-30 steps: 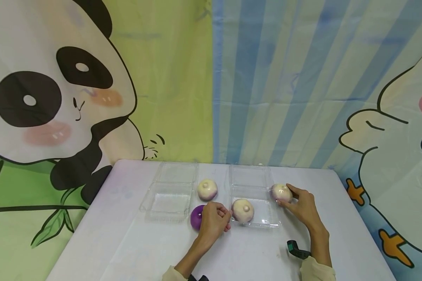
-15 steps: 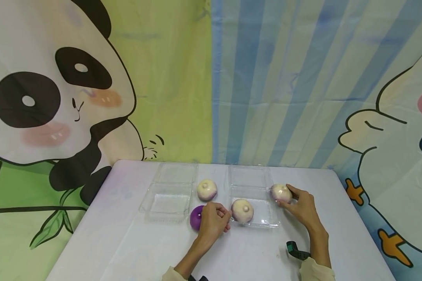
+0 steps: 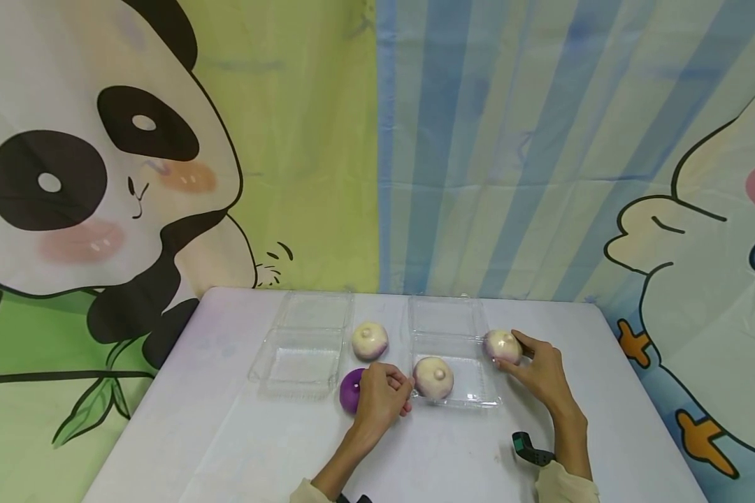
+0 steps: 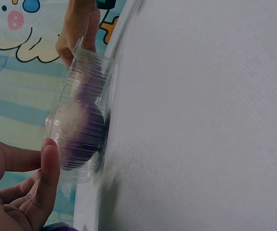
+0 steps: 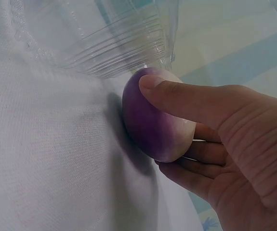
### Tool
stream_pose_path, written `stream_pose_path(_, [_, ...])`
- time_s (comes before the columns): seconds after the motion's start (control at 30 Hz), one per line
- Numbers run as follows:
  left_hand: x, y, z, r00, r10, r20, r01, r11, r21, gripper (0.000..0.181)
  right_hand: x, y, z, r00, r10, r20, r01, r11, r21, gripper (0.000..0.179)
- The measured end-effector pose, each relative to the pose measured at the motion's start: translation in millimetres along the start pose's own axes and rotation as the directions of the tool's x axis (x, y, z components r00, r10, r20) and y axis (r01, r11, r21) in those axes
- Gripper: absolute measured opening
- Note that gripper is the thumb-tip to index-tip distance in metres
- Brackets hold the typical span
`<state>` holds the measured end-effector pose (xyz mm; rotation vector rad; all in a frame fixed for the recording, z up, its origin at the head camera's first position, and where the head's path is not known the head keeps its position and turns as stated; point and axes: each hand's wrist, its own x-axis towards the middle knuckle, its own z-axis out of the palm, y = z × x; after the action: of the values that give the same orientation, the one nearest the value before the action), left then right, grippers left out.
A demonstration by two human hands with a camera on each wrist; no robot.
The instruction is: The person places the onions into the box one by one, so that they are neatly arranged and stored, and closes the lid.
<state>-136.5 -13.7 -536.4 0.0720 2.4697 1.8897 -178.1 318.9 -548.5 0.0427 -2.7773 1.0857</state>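
Note:
In the head view, my right hand (image 3: pixel 541 370) holds a purple-and-white turnip (image 3: pixel 502 346) at the right edge of an open clear plastic box (image 3: pixel 478 399). In the right wrist view, the thumb lies on the purple side of this turnip (image 5: pixel 152 115) and the fingers are behind it; it appears just off the cloth, outside the box wall. My left hand (image 3: pixel 382 398) pinches the box's left rim between thumb and forefinger, as the left wrist view shows. Inside the box, at its left, sits another turnip (image 3: pixel 433 378), white end up.
A second open clear box (image 3: pixel 302 377) stands to the left. Between the boxes lies a turnip (image 3: pixel 370 341), white end up. A purple round one (image 3: pixel 351 390) is partly hidden behind my left hand. Everything is on a white-covered table (image 3: pixel 239 447) before a printed curtain (image 3: pixel 327 140).

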Motion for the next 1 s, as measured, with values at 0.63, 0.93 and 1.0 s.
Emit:
stream_pose_path(0.63, [-0.1,-0.5,1.5,1.000,0.012,-0.005,-0.012,0.999,-0.035,0.020,-1.9,-1.7,-4.7,0.999,-0.011,-0.037,0.011,1.000,0.008,0.087])
stream_pose_path(0.93, [0.8,-0.6,0.8,1.000,0.009,-0.008,-0.010,0.999,-0.034,0.020,-4.2,-3.2,-12.3,0.999,0.001,-0.053,-0.001,1.000,0.002,0.092])
stream_pose_path(1.0, [1.0,-0.5,0.7,1.000,0.009,-0.003,-0.010,1.000,-0.029,0.020,-4.6,-4.1,-14.4,0.998,-0.007,-0.055,0.007,1.000,0.001,0.092])
